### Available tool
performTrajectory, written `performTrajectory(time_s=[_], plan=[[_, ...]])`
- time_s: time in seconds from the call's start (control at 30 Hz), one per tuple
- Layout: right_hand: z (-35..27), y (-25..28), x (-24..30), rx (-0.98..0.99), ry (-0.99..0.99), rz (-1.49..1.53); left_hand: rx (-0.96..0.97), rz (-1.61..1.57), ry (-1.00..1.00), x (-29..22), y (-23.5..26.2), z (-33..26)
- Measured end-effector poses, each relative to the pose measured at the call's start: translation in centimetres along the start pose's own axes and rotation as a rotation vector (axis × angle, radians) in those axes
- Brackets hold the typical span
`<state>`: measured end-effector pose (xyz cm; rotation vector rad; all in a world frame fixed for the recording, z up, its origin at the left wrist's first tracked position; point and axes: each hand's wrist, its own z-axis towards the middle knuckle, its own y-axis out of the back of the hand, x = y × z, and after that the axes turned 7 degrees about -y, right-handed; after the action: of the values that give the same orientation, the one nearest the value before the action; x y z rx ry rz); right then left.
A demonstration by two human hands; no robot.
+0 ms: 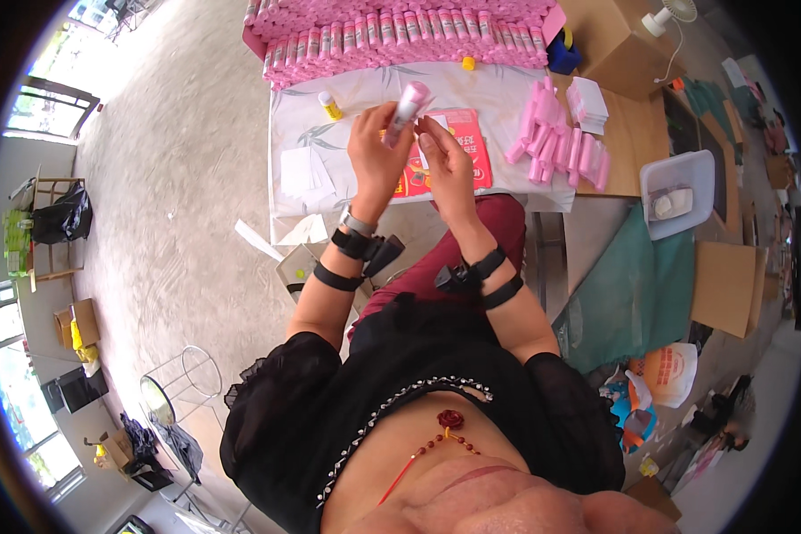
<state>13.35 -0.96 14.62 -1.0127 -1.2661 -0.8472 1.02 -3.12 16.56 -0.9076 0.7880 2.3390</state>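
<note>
Pink and white, a tube [409, 104] is clasped in the curled left hand [376, 151]. Beside it, the right hand [451, 167] is half open; whether it holds anything, I cannot tell.

Black top [418, 351] with sheer sleeves [276, 409], dark red trousers [505, 231]

Pale beads edge the neckline [376, 416]; a red-cord necklace carries a dark red rose pendant [450, 418]. Black straps [338, 277] with dark modules [384, 255] circle both forearms [320, 307], a silvery band [359, 222] beside the left ones.
</note>
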Motion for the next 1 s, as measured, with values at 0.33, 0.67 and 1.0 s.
performTrajectory(time_s=[0.33,0.67,1.0], plan=[[-3.9,3.2,5.9,-0.124,-0.003,0.601,-0.009,0.176,-0.538,-10.0,-2.8,-1.4],[-5.4,6.9,7.4,-0.183,0.157,0.587,-0.011,0.156,-0.662,-13.7,-4.6,-1.7],[-6.2,8.0,7.5,-0.256,0.162,0.521,0.067,0.130,-0.598,-14.7,-5.3,-2.9]])
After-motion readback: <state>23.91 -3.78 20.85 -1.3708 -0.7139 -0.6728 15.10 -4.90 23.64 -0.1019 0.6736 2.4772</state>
